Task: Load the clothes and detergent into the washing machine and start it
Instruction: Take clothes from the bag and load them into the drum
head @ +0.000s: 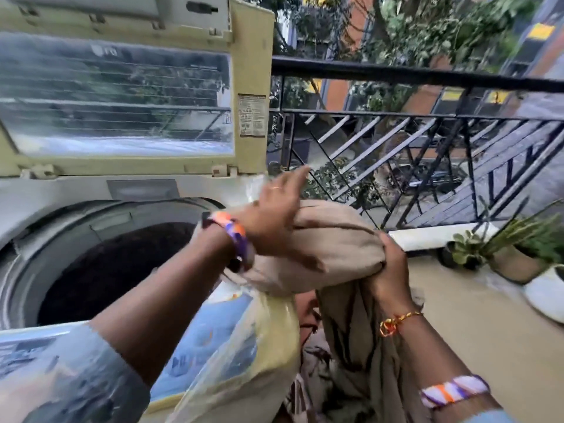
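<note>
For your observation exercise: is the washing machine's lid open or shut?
Open: the lid stands raised behind the drum, whose dark inside shows.

Beige cloth (332, 239), plain, w/ darker streaks on its hanging folds; washing machine (55, 190) off-white, lid (250, 56) yellowed cream around a clear pane; drum (122, 264) grey-rimmed, dark inside; plastic cover (219, 340) over the machine's front is yellowish w/ blue print; left wristband (232, 230) orange, purple & white; right wristband (454, 390) white w/ orange & purple stripes; thread bracelet (396, 323) yellow, orange & red; railing (427, 77) black; pots (546, 296) white & tan, plants green; floor (476, 331) tan
</note>
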The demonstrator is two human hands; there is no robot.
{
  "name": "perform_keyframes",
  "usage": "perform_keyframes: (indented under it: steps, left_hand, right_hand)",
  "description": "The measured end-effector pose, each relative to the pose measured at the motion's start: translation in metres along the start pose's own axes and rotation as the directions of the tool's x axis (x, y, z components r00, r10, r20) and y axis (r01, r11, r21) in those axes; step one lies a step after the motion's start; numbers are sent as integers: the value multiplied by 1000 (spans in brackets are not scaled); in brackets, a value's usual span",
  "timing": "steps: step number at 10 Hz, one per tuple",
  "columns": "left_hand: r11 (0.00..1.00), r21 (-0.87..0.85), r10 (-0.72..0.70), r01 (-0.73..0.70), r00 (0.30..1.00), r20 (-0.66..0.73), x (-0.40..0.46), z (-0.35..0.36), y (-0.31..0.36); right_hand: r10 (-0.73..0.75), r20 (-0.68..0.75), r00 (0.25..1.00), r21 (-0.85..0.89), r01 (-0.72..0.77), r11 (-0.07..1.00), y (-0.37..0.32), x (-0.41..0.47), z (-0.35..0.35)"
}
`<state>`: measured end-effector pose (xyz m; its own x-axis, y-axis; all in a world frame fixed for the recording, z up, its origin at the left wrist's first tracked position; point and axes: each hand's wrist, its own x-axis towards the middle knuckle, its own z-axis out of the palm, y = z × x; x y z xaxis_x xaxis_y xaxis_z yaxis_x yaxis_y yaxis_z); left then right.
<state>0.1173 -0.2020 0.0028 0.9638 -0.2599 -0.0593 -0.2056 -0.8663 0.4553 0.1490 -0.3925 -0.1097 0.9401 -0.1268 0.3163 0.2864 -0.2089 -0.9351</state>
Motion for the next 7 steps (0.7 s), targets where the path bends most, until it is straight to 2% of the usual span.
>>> perform_keyframes:
  steps: [1, 2, 3, 4, 5, 6, 7]
  left_hand:
    - [950, 298, 72, -96, 993, 89, 15, 21, 41]
    - [975, 220, -51, 29, 994, 97, 25, 27, 65]
    - [933, 358, -91, -41, 934, 345, 33, 33, 77]
    - [823, 545, -73, -162, 920, 384, 73, 72, 52]
    - [814, 581, -263, -4, 889, 375, 75, 84, 58]
    - [738, 673, -428, 43, 801, 419, 81, 119, 69]
    - [778, 628, -415, -17, 737, 534, 87, 145, 75]
  right_hand:
    - [-38, 127, 991, -44, 44, 998, -17, 13, 13]
    - [-1, 253, 967, -148, 40, 988, -2, 13, 0]
    - [150, 410, 900, -214, -65, 975, 23, 3, -26]
    - [375, 452, 810, -558, -71, 827, 70, -9, -64]
    - [661, 216, 719, -868, -169, 467, 140, -38, -106]
    - [758, 184, 625, -878, -242, 412, 186, -61, -129]
    - [719, 160, 676, -771, -369, 519, 201, -64, -121]
